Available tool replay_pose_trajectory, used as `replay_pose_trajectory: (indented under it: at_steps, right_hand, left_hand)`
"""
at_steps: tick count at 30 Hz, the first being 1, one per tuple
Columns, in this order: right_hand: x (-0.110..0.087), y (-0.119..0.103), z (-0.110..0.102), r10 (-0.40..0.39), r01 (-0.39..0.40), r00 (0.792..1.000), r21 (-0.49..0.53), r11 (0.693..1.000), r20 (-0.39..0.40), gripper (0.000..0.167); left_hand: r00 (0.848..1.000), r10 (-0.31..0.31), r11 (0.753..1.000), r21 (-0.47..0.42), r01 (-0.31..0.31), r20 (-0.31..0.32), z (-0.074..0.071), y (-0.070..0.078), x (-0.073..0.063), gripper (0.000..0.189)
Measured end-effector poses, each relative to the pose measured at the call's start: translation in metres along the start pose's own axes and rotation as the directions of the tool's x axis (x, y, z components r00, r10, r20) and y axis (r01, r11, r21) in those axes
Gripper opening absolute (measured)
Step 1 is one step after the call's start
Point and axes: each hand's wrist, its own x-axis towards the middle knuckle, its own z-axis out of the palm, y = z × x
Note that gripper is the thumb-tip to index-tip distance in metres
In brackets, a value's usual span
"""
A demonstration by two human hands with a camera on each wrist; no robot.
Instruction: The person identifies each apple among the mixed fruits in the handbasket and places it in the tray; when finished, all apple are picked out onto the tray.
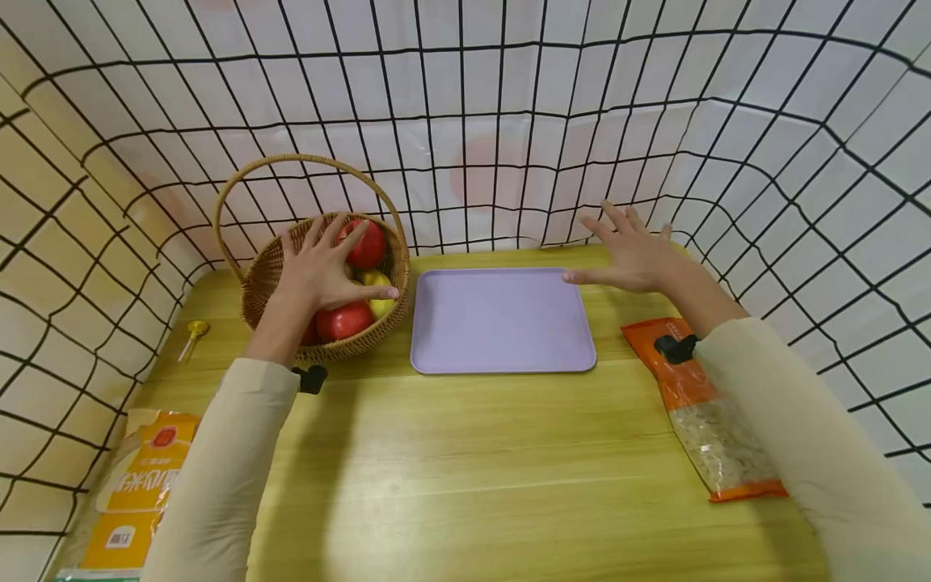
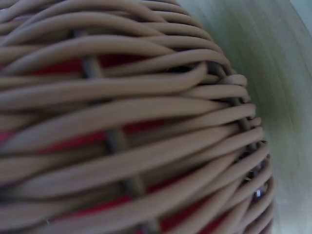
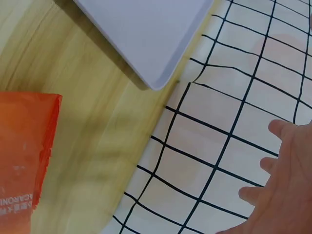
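Note:
In the head view my left hand (image 1: 317,271) is spread above a wicker basket (image 1: 356,346) with a tall loop handle. Inside the basket lie red apples (image 1: 345,320) and a yellow fruit (image 1: 378,293), partly hidden by the hand. Woven basket side (image 2: 122,131) fills the left wrist view, with red showing through gaps. My right hand (image 1: 631,257) hovers with fingers spread near the right end of a flat lilac tray (image 1: 503,321), holding nothing. Whether the left fingers touch any fruit cannot be told.
An orange macaroni bag (image 1: 716,420) lies under the right forearm. At the left are a yellow-wrapped lollipop (image 1: 196,328) and a yellow food packet (image 1: 138,493). White cloth with a black grid (image 1: 480,145) stands behind and beside the wooden table (image 1: 465,469).

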Motion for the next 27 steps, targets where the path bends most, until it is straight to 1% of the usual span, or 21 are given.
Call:
replay_pose_trajectory:
  at_steps: [3,6,9,12,17,20,23,27]
  right_hand:
    - [-0.002,0.001,0.003,-0.014,0.014,1.0,0.014,1.0,-0.027,0.11]
    - [-0.005,0.003,0.006,-0.036,0.039,0.998,0.064,0.997,-0.049,0.106]
    - [-0.009,0.005,0.009,-0.063,0.073,0.995,0.124,0.99,-0.078,0.099]
    - [-0.014,0.006,0.013,-0.088,0.105,0.99,0.171,0.98,-0.108,0.091]
    - [-0.024,0.007,0.024,-0.122,0.156,0.979,0.217,0.964,-0.164,0.076]
    - [-0.03,0.005,0.031,-0.128,0.176,0.972,0.244,0.954,-0.198,0.067]
    - [-0.035,0.003,0.039,-0.108,0.17,0.971,0.293,0.941,-0.214,0.06]
    - [-0.043,0.001,0.053,-0.058,0.139,0.974,0.379,0.915,-0.218,0.054]
  left_hand:
    - [0.999,0.006,1.0,-0.007,-0.006,-0.031,0.001,-0.002,-0.003,0.127]
    - [0.997,0.007,1.0,-0.019,-0.009,-0.078,0.001,-0.004,-0.006,0.128]
    - [0.992,0.0,0.999,-0.052,-0.007,-0.127,0.001,-0.006,-0.01,0.125]
    - [0.988,-0.019,0.995,-0.1,0.003,-0.156,0.003,-0.009,-0.015,0.121]
    - [0.983,-0.057,0.988,-0.154,0.03,-0.173,0.005,-0.014,-0.021,0.117]
    - [0.979,-0.09,0.98,-0.189,0.055,-0.184,0.006,-0.018,-0.026,0.114]
    - [0.972,-0.131,0.97,-0.226,0.086,-0.194,0.006,-0.021,-0.031,0.111]
    - [0.966,-0.179,0.952,-0.282,0.122,-0.186,0.007,-0.024,-0.035,0.108]
